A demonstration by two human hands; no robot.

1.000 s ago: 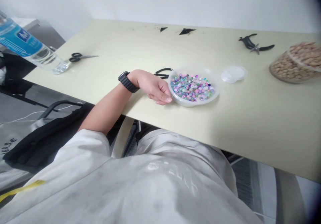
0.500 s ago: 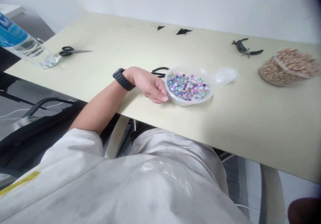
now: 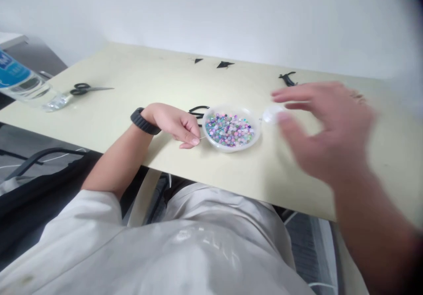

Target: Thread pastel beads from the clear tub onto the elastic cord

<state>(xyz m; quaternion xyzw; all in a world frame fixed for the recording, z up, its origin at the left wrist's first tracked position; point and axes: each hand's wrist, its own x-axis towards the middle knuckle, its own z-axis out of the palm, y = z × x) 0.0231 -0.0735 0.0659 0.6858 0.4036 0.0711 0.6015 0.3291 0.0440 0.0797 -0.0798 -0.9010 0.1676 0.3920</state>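
My left hand, with a black watch on its wrist, is closed in a pinch at the near left side of a white bowl. Between thumb and fingers is a thin, straight beading needle that reaches over the bowl's rim. Many small beads in purple, pink, white and green fill the bowl. My right hand, blurred by motion, is raised over the table right of the bowl. Its fingers are apart and nothing shows in them. Beyond its thumb lies a small clear-white disc, partly covered.
Black-handled pliers lie partly behind the bowl, and another black tool is farther back, partly hidden by my right hand. Scissors and a tilted-looking water bottle are at the left. Black scraps lie near the wall.
My right hand has come into view from the right and covers the jar of brown pieces. My left hand keeps its pinch on the needle. The whole view has shifted slightly.
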